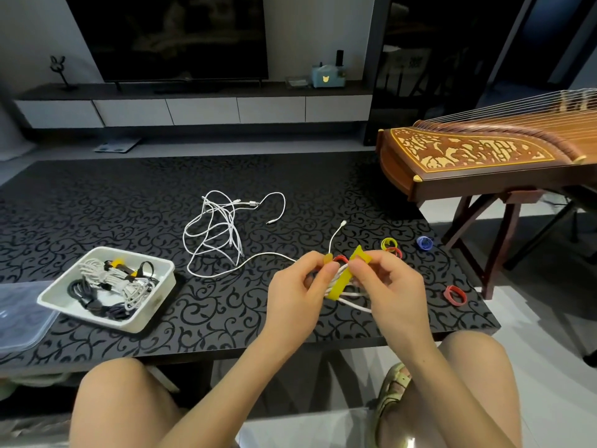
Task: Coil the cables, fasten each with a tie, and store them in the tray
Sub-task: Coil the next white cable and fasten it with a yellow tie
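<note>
My left hand (298, 287) grips a coiled white cable (350, 300) above the table's front edge. A yellow tie (347, 276) is wrapped across the coil, and my right hand (386, 284) pinches its upper end. One plug end of this cable sticks up past my fingers. A loose tangle of white cables (219, 231) lies on the table's middle, and one strand runs from it toward my left hand. The white tray (155, 300) at the front left holds several coiled white and dark cables with ties.
Spare ties lie to the right: yellow and red rings (391, 247), a blue one (424, 243), a red one (455, 295). A clear plastic lid (19, 318) sits left of the tray. A wooden zither (484, 156) on a stand is at the right.
</note>
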### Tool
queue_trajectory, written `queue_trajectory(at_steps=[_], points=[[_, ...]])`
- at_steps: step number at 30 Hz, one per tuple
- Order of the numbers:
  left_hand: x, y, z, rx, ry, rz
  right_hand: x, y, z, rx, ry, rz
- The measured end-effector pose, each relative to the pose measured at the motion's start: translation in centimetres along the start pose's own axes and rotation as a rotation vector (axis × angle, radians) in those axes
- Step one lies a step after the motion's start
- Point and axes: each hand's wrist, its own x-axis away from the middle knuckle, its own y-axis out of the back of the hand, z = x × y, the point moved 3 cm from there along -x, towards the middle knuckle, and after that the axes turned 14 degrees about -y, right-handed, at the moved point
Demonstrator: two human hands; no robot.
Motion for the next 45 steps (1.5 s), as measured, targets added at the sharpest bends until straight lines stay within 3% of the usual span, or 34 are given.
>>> queue_trajectory(at_steps=[5,10,13,18,23,28,32,34,36,39,42,45], points=[[-0.3,0.1,0.7,0.230,0.152,-0.017,-0.8,0.4,-0.1,-0.089,-0.097,0.108],[-0.6,0.0,2.9,0.319,0.397,-0.112,0.1,1.9,1.1,0.110,0.163,0.067],[-1.4,-0.6,3.6,0.296,0.489,-0.061,0.8,1.9,0.3,0.117,0.127,0.104],[-2.8,-1.5,4.0,0.085,0.433,0.060,0.5,2.0,-1.3,0.507,0.287,0.092],[-3.6,-1.8,4.0,-0.056,0.242,-0.056,-0.4,1.3,-1.9,0.711,0.358,0.129],[-3.9,-2.1,5.4,-0.037,0.364,-0.065,-1.6,1.0,-2.6,0.768,0.353,0.128],[-4.0,-2.7,6.8,0.294,0.567,-0.086,-2.6,0.9,-3.9,0.899,0.259,0.078],[-4.6,-2.7,7.4,0.227,0.597,-0.098,-3.4,0.7,-4.8,0.963,0.173,0.041],[-5.5,-2.5,7.6,-0.024,0.548,-0.086,-4.5,0.2,-5.4,1.017,0.110,0.011],[-6.4,-2.5,6.8,-0.176,0.388,-0.078,-6.2,-0.7,-5.4,0.798,-0.010,-0.047],[-6.8,-2.3,6.9,-0.146,0.252,-0.080,-7.6,-0.9,-4.9,0.376,-0.243,-0.103],[-7.1,-1.5,7.3,-0.020,0.245,-0.119,-7.6,-1.2,-3.9,0.209,-0.277,-0.098]])
